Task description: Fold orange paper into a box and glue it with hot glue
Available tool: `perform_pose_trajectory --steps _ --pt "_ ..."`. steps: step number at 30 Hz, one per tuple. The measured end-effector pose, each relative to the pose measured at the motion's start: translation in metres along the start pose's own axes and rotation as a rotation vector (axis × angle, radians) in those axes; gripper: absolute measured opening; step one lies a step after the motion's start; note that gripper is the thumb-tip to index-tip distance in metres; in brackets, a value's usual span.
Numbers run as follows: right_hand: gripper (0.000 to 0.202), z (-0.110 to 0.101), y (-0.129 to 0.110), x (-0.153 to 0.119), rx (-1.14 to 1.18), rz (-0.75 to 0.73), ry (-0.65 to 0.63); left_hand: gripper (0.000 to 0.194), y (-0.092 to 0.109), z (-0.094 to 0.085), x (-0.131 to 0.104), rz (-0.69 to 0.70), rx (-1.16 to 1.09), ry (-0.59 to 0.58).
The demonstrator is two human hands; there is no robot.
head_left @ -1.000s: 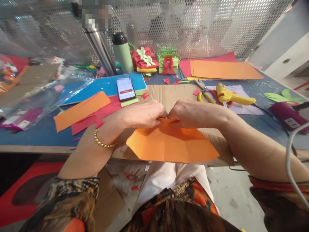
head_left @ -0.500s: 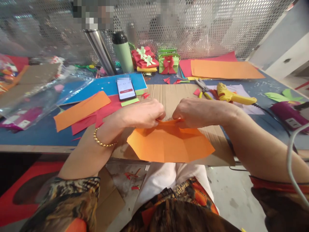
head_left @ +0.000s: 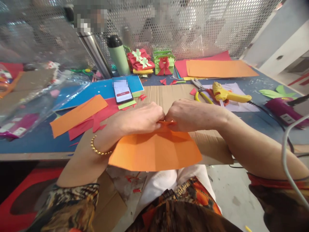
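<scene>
A: Starting with the head view, seeing any containers?

B: Yes, beyond the left hand (head_left: 147, 118): looking at a green bottle (head_left: 119, 57) under a black lid, just beside a steel flask (head_left: 96, 53). Can't see into either. Straight beyond both hands, can see a green paper bag (head_left: 158, 67), with a red bow (head_left: 164, 66) across its front. Can't see inside from here.

A: And farther left?

B: Well out from the left hand, can spot a clear plastic bag (head_left: 70, 88), with something purple (head_left: 25, 125) showing through. Can't tell whether inside or underneath.

A: Holding what?

B: Gripping an orange paper (head_left: 155, 153) by its far edge, with the left hand and right hand (head_left: 190, 114) both curled closed, knuckles close together, fingertips hidden.

A: Lying where, exactly?

B: Below and nearer than both hands, spreading from the grip toward the body, with upright creases. Reaching past the near edge of the cardboard (head_left: 212, 146), above the white trousers (head_left: 156, 187).
</scene>
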State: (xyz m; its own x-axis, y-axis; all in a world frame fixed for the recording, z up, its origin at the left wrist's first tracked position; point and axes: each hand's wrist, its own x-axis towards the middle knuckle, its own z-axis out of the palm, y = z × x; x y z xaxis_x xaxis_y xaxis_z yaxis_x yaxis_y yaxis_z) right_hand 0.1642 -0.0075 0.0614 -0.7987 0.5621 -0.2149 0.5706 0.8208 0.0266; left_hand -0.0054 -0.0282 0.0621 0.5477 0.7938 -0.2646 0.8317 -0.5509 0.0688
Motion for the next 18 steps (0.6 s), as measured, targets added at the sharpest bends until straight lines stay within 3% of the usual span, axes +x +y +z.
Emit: perform_pose_trajectory --steps 5,7,10,13,16,18 --pt "0.032 -0.004 0.019 0.003 0.219 0.105 0.149 0.018 -0.012 -0.001 0.006 -0.055 -0.067 0.104" --pt "0.043 -0.003 0.034 0.005 0.370 0.166 0.342 0.019 -0.022 0.000 0.011 -0.127 -0.118 0.232" --pt "0.044 0.004 0.054 0.013 0.604 0.298 0.671 0.023 -0.038 0.003 0.021 -0.266 -0.263 0.483" --pt "0.056 0.013 0.070 0.022 0.832 0.348 0.844 0.029 -0.052 0.008 0.031 -0.370 -0.407 0.584" --pt "0.070 0.020 0.077 0.028 0.989 0.315 0.765 0.028 -0.060 0.015 0.039 -0.461 -0.504 0.602" --pt "0.070 0.024 0.077 0.031 0.927 0.245 0.681 0.029 -0.063 0.020 0.042 -0.532 -0.544 0.591"
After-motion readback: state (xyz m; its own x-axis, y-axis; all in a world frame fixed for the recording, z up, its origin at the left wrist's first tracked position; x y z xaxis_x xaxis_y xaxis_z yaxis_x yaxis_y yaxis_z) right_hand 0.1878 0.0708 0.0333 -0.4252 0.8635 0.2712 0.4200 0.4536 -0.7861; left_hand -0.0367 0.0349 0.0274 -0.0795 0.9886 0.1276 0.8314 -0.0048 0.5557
